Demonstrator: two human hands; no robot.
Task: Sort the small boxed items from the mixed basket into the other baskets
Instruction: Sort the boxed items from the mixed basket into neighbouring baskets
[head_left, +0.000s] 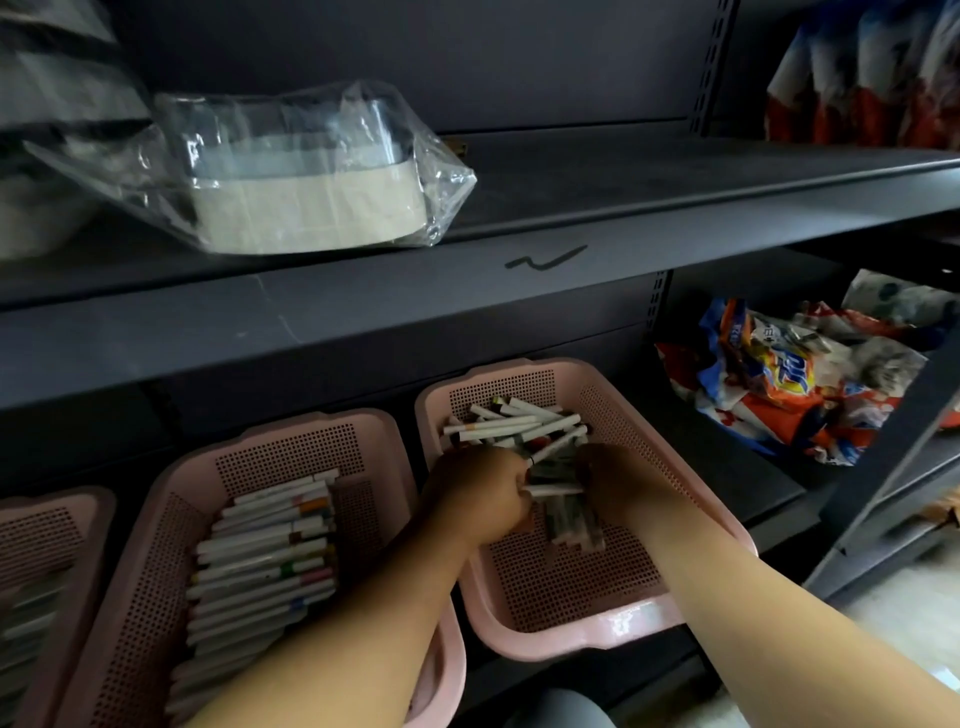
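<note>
Dark grey upper shelf (623, 176) carried clear plastic bag (311, 166), pale container inside. Lower shelf (717, 457) bore three pink baskets side by side: left basket (52, 499), middle basket (311, 421), right basket (597, 636). Crumpled packets (789, 384) lay further right.

Dim light falls on dark grey metal shelving (571, 291). Above the right hand (618, 483), the upper shelf (649, 171) carries a plastic-wrapped pale container (311, 176). To that hand's right lie crumpled colourful packets (789, 384), with pale floor (888, 592) nearer.

A shop stockroom: grey slotted metal shelving (571, 291), packaged goods (789, 379), pink sorting baskets (613, 631).
</note>
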